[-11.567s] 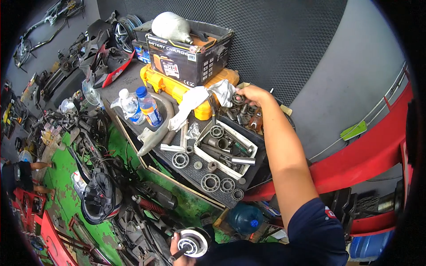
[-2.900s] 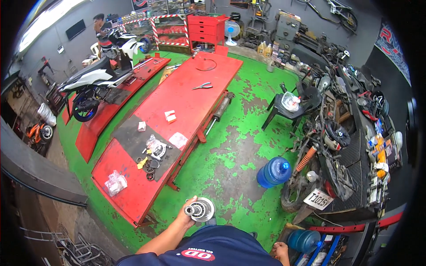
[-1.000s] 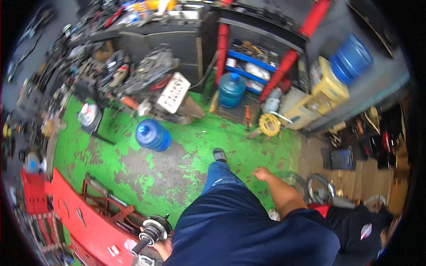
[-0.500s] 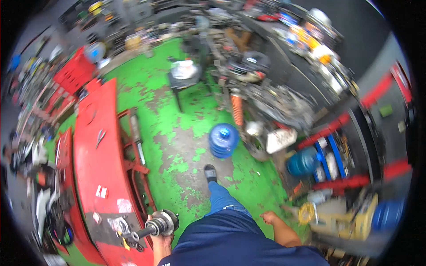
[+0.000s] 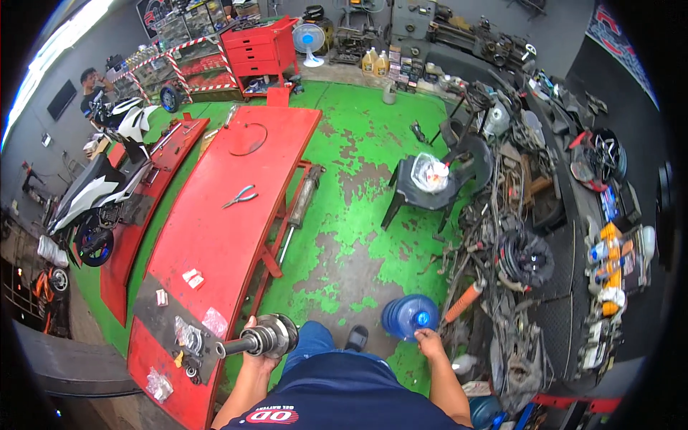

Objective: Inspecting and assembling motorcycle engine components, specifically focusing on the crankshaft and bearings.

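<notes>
In my left hand [image 5: 256,365] is a metal crankshaft [image 5: 275,334], with round webs at one end and a long shaft pointing left. The fingers wrap around it from below, beside the near part of the red lift table [image 5: 233,175]. My right hand [image 5: 430,344] hangs at the right with its fingers loosely curled and nothing visible in them. It overlaps the edge of a blue water jug [image 5: 401,315] standing on the floor; contact cannot be made out. On the table lie pliers [image 5: 241,197], a wire ring [image 5: 249,138] and small parts in clear plastic bags [image 5: 188,335].
A black plastic chair [image 5: 419,183] with a white bag on it stands ahead. Motorcycle parts [image 5: 519,261] crowd the right side. A white motorcycle [image 5: 107,183] sits on another red platform at the left. A red tool cabinet [image 5: 258,51] and a fan [image 5: 309,39] are at the back.
The view has swung to the left and up, showing the back of the workshop. The crankshaft stays in my left hand. My right hand now appears in front of the water jug.
</notes>
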`<state>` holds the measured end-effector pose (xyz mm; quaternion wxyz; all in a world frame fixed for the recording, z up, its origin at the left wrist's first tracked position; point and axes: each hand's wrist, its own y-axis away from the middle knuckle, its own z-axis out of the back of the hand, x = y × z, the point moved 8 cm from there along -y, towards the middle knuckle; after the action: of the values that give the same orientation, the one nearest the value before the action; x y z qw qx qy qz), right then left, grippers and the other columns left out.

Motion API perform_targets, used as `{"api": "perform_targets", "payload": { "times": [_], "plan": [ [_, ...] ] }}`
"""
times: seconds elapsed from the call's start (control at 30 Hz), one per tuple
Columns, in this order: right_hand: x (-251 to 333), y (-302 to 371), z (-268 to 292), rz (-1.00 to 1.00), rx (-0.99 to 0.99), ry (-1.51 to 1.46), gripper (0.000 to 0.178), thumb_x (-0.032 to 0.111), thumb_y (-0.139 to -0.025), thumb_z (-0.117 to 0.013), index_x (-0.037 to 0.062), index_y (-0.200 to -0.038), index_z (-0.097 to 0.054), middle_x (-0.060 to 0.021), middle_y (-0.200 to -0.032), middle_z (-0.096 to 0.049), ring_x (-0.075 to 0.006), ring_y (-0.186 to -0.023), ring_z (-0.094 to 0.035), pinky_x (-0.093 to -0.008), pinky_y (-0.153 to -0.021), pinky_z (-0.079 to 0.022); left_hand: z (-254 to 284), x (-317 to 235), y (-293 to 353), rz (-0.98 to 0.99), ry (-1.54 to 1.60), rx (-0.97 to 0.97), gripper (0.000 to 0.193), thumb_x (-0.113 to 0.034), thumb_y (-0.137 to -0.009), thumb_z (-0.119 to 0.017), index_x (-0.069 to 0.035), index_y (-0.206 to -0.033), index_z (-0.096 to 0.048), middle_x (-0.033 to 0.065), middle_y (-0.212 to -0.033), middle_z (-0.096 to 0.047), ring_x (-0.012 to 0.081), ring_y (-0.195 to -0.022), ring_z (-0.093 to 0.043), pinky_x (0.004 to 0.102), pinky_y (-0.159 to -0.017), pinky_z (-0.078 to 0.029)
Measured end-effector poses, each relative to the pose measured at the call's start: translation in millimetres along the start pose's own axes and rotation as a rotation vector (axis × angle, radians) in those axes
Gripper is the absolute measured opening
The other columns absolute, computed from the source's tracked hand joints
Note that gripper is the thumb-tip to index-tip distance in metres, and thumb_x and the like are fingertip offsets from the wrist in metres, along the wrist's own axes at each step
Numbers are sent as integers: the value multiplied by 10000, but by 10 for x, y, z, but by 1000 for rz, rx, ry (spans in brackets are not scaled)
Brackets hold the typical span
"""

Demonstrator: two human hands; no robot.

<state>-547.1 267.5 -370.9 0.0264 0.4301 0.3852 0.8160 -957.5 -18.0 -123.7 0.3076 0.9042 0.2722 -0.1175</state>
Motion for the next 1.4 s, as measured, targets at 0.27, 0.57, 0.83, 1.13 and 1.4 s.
{"api": "perform_targets", "payload": {
  "times": [0.27, 0.57, 0.83, 1.13, 1.4],
  "plan": [
    [717, -1378, -57, -26, -17, 64, 241, 250, -954, -716, 15, -1009, -734, -69, -733, -663, -168, -592, -608, -343, -551, -487, -452, -333, -1730, -26, -50, 103, 499, -502, -1000, -506, -53, -851, -664, 72, -692, -657, 247, -587, -631, 391, -582, -539],
    [1290, -2242, -167, -358, 377, 421, 204, 246, -955, -637, 57, -970, -712, -80, -680, -638, -229, -525, -595, -376, -499, -476, -1390, -965, -3801, 166, -110, -58, 527, -485, -991, -532, -6, -1149, -688, 140, -961, -745, 314, -873, -739, 504, -812, -619],
    [3013, -4152, 130, 25, 345, 409, 166, 236, -952, -638, 83, -956, -703, -64, -650, -603, -214, -486, -558, -371, -445, -422, -2416, -960, -5567, 155, -96, 22, 427, -421, -970, -640, -1, -1022, -702, 135, -871, -754, 260, -710, -736, 395, -698, -625],
    [4160, -6356, 1691, 377, 262, 397, 125, 225, -949, -639, 112, -940, -693, -47, -616, -564, -198, -442, -517, -366, -384, -363, -3712, -939, -7309, 106, 65, 43, 459, -449, -975, -607, -6, -1034, -709, 124, -854, -755, 238, -723, -731, 375, -695, -608],
    [6957, -7762, 1691, -62, -42, 67, 130, 194, -970, -634, 82, -914, -668, -2, -573, -489, -128, -414, -440, -305, -373, -321, -4475, -1111, -8810, 27, 85, 90, 475, -444, -979, -593, 10, -1050, -714, 147, -897, -762, 257, -728, -739, 396, -710, -620]
  ]
}}
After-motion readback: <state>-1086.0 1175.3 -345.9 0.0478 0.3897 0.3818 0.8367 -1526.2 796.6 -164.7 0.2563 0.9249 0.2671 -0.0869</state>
